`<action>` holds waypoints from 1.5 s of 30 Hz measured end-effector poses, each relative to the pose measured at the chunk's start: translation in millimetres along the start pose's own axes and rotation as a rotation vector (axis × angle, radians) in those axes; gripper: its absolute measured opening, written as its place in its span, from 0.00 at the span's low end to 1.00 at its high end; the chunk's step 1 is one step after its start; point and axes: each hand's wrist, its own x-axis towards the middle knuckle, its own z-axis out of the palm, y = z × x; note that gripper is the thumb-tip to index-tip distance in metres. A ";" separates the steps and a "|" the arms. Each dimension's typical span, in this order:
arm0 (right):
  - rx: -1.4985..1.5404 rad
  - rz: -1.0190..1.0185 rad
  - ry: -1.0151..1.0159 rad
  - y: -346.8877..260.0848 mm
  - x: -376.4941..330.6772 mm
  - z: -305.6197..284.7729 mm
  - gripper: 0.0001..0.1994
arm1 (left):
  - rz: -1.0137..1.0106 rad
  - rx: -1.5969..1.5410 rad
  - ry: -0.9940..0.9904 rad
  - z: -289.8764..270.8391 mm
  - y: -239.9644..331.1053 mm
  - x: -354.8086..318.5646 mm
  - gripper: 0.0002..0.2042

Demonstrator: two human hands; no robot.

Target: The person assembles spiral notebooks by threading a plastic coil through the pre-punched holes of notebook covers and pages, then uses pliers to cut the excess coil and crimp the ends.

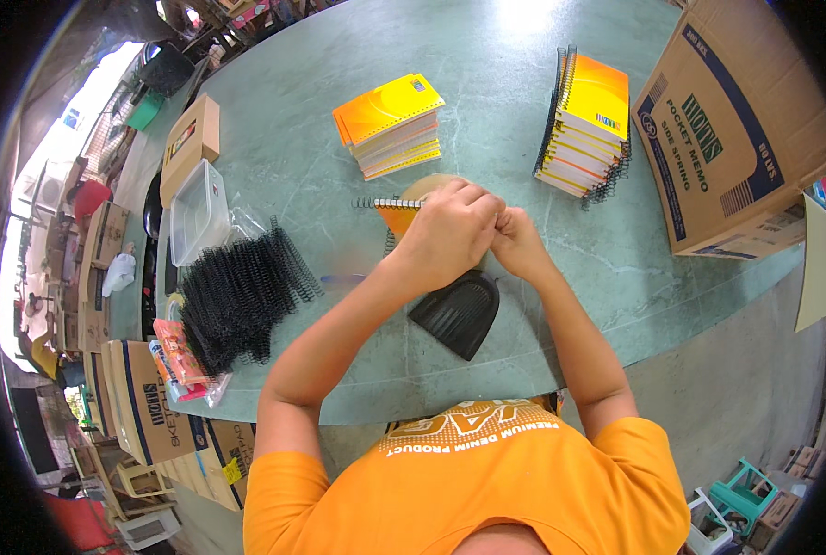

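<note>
Both hands meet over a small orange notebook [400, 215] with a black spiral coil along its top edge, lying on the green table [320, 120]. My left hand [448, 231] is closed over the notebook, covering most of it. Touching it on the right, my right hand [517, 239] has its fingers pinched at the notebook's right end. What the fingers pinch is hidden. A black ribbed plastic piece [457, 313] lies just below the hands.
A pile of loose black spiral coils [239, 296] lies at left, beside a clear plastic box [198, 211]. A stack of unbound orange pads [390, 125] and a stack of bound notebooks [587, 125] sit farther back. A large cardboard carton [737, 129] stands at right.
</note>
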 end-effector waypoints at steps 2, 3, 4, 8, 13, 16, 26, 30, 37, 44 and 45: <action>-0.022 0.024 -0.019 4.9 -0.7 -1.5 0.06 | -0.030 0.024 -0.023 -0.3 0.2 0.3 0.07; -0.059 0.027 -0.023 6.5 -1.5 -2.2 0.06 | -0.073 0.042 -0.056 -2.8 2.1 2.0 0.06; -0.096 0.030 -0.026 7.5 -2.5 -2.5 0.05 | -0.116 0.061 -0.090 -4.2 3.3 2.7 0.06; -0.096 -0.031 0.008 -1.2 -2.6 3.2 0.05 | -0.125 0.172 -0.037 -4.7 4.8 2.5 0.07; -0.252 -0.048 0.408 -31.1 6.0 0.5 0.09 | -0.416 0.289 -0.110 -43.1 -12.7 -17.9 0.13; 0.190 0.181 0.259 -53.5 5.7 -0.8 0.18 | -0.561 0.110 -0.105 -42.9 -3.5 -27.5 0.15; 0.237 -0.169 0.485 -176.2 68.2 -79.7 0.22 | -0.153 0.037 0.250 -48.4 23.0 -29.9 0.13; -0.172 -0.053 0.480 -124.6 85.8 -155.1 0.23 | -0.246 -0.021 0.121 -42.2 6.7 -53.7 0.11; -0.274 0.099 0.664 -96.1 80.5 -163.2 0.24 | -0.324 -0.093 0.018 -34.0 -3.6 -65.5 0.12; -1.446 0.076 0.822 -101.2 88.5 -151.3 0.26 | -0.320 -0.086 0.047 -29.6 -9.5 -70.4 0.10; -1.910 0.008 0.903 -100.6 89.3 -142.3 0.25 | -0.337 -0.087 0.048 -30.4 -13.9 -73.7 0.10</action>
